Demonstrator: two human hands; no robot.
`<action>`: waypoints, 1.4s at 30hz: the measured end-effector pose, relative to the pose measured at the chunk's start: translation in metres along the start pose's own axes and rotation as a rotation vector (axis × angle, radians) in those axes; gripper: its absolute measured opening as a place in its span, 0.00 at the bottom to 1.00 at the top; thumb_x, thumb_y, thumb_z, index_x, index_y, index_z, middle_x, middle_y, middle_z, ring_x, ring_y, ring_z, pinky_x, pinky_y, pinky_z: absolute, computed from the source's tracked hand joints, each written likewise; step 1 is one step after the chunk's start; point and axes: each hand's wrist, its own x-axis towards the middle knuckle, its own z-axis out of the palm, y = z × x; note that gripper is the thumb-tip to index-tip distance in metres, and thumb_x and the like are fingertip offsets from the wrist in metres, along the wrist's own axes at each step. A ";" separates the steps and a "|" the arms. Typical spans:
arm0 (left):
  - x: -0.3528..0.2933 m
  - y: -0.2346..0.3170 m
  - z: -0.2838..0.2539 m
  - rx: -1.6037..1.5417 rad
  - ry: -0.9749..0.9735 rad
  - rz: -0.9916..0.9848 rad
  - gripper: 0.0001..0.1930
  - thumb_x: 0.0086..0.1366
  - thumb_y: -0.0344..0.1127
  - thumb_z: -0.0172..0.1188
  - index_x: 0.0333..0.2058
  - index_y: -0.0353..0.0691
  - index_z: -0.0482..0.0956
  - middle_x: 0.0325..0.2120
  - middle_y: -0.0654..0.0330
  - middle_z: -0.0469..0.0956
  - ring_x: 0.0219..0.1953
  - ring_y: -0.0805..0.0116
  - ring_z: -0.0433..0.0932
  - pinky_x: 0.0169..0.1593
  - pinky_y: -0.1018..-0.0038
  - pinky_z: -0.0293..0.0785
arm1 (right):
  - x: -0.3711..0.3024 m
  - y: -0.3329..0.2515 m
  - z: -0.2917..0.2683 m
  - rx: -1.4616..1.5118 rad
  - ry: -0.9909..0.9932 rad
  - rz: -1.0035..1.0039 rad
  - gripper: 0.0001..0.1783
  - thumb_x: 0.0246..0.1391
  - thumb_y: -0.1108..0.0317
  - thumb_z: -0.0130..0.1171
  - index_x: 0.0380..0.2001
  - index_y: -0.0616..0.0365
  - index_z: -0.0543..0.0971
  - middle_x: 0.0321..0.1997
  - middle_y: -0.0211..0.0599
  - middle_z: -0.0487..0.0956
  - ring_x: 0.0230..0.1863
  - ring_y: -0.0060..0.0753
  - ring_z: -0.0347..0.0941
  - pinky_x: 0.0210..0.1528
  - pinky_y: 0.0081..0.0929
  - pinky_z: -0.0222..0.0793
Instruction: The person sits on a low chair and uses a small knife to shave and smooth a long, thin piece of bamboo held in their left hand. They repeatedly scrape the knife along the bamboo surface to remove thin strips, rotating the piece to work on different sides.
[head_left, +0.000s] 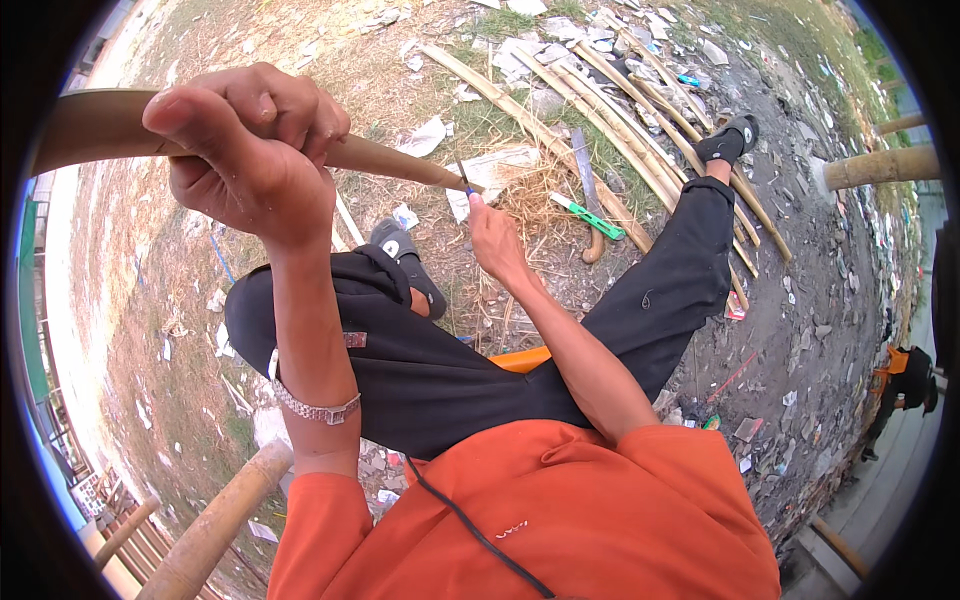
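Note:
My left hand (pixel 255 150) is raised at the upper left, its fingers curled round a long bamboo strip (pixel 390 160) and its thumb stretched out. The strip slants down to the right, and its far end lies by my right hand (pixel 495 240). That hand is closed on a small knife (pixel 461 172) with a thin dark blade and a bit of blue at the handle. The blade stands up against the strip's end; whether it touches is too small to tell. Beyond my right hand, pale shavings (pixel 535 205) lie beside a bright green hand tool (pixel 588 215) and a wooden-handled machete (pixel 586 175).
Several split bamboo lengths (pixel 610 125) lie on the littered ground between and beyond my feet. My legs (pixel 450 385) are spread apart. Bamboo posts (pixel 880 168) stand at right and lower left (pixel 215 520). Another person (pixel 905 385) is at the far right.

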 end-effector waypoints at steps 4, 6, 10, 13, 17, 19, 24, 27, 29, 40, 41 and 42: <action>0.000 0.002 -0.003 0.037 -0.033 0.020 0.28 0.62 0.67 0.40 0.21 0.46 0.59 0.07 0.68 0.54 0.08 0.75 0.57 0.15 0.75 0.59 | 0.011 0.044 0.017 -0.114 0.035 0.102 0.33 0.63 0.50 0.32 0.25 0.71 0.74 0.27 0.66 0.73 0.35 0.69 0.69 0.41 0.52 0.61; -0.001 -0.002 -0.011 0.071 -0.023 0.038 0.28 0.61 0.67 0.40 0.21 0.46 0.59 0.07 0.68 0.54 0.08 0.75 0.58 0.15 0.75 0.59 | 0.003 0.022 0.011 -0.048 0.007 0.061 0.34 0.63 0.49 0.32 0.25 0.71 0.74 0.28 0.67 0.73 0.35 0.68 0.69 0.41 0.52 0.60; 0.001 0.000 -0.005 0.079 0.003 0.039 0.28 0.61 0.68 0.39 0.20 0.47 0.57 0.08 0.68 0.54 0.08 0.75 0.58 0.16 0.75 0.60 | 0.005 0.029 0.019 -0.014 0.019 0.028 0.34 0.63 0.49 0.32 0.24 0.71 0.73 0.27 0.67 0.73 0.33 0.68 0.69 0.39 0.51 0.60; 0.000 -0.001 -0.014 0.116 0.037 0.018 0.29 0.60 0.69 0.40 0.19 0.47 0.56 0.08 0.68 0.53 0.08 0.75 0.56 0.16 0.75 0.58 | 0.005 0.031 0.014 -0.053 -0.033 0.089 0.33 0.63 0.49 0.32 0.24 0.71 0.73 0.25 0.67 0.72 0.33 0.69 0.68 0.38 0.52 0.61; 0.001 -0.002 -0.016 0.097 0.011 -0.008 0.30 0.58 0.70 0.42 0.19 0.47 0.57 0.08 0.68 0.53 0.08 0.75 0.55 0.16 0.74 0.57 | -0.001 0.018 0.015 0.008 0.068 -0.058 0.34 0.63 0.49 0.31 0.24 0.71 0.74 0.26 0.68 0.73 0.31 0.68 0.70 0.39 0.51 0.62; 0.005 -0.002 -0.015 0.080 -0.003 -0.013 0.31 0.57 0.71 0.43 0.19 0.47 0.57 0.08 0.68 0.54 0.09 0.76 0.54 0.16 0.74 0.56 | 0.011 0.023 0.014 -0.041 0.037 0.022 0.34 0.63 0.50 0.31 0.24 0.71 0.74 0.26 0.68 0.73 0.31 0.68 0.70 0.39 0.51 0.63; 0.012 -0.011 -0.028 0.023 -0.044 -0.028 0.30 0.57 0.70 0.43 0.20 0.47 0.58 0.08 0.68 0.54 0.09 0.76 0.53 0.16 0.75 0.56 | 0.012 0.019 0.009 -0.056 0.000 0.065 0.33 0.63 0.50 0.32 0.25 0.69 0.76 0.27 0.68 0.74 0.33 0.69 0.71 0.41 0.53 0.63; 0.012 -0.010 -0.032 -0.037 -0.158 -0.093 0.29 0.57 0.70 0.43 0.20 0.48 0.59 0.09 0.68 0.54 0.09 0.76 0.53 0.16 0.75 0.56 | 0.020 0.061 0.026 -0.008 0.047 0.104 0.34 0.63 0.49 0.32 0.25 0.70 0.76 0.29 0.67 0.74 0.35 0.68 0.70 0.43 0.53 0.62; 0.010 -0.009 -0.032 0.020 -0.130 -0.071 0.29 0.57 0.71 0.42 0.20 0.48 0.58 0.09 0.68 0.53 0.09 0.75 0.54 0.17 0.75 0.56 | 0.020 0.063 0.020 -0.069 0.021 0.129 0.34 0.63 0.49 0.32 0.25 0.70 0.75 0.29 0.66 0.74 0.35 0.69 0.70 0.43 0.52 0.62; -0.001 -0.002 -0.012 0.208 0.017 -0.013 0.33 0.53 0.76 0.39 0.19 0.49 0.52 0.09 0.69 0.50 0.10 0.75 0.52 0.18 0.77 0.53 | 0.044 0.068 0.010 -0.142 -0.054 0.129 0.35 0.63 0.48 0.31 0.26 0.68 0.78 0.29 0.65 0.75 0.35 0.66 0.72 0.44 0.51 0.65; -0.001 -0.001 -0.012 0.200 0.016 -0.025 0.33 0.52 0.77 0.39 0.19 0.49 0.52 0.09 0.69 0.50 0.10 0.75 0.52 0.18 0.77 0.53 | 0.042 0.066 0.014 -0.133 -0.048 0.131 0.35 0.63 0.47 0.31 0.27 0.68 0.78 0.29 0.65 0.76 0.36 0.66 0.72 0.44 0.51 0.65; -0.001 0.000 -0.012 0.192 0.015 -0.037 0.33 0.52 0.77 0.39 0.19 0.50 0.52 0.10 0.69 0.50 0.10 0.75 0.52 0.18 0.77 0.52 | 0.040 0.065 0.016 -0.124 -0.042 0.133 0.35 0.63 0.47 0.31 0.27 0.67 0.78 0.30 0.65 0.76 0.36 0.65 0.72 0.44 0.51 0.65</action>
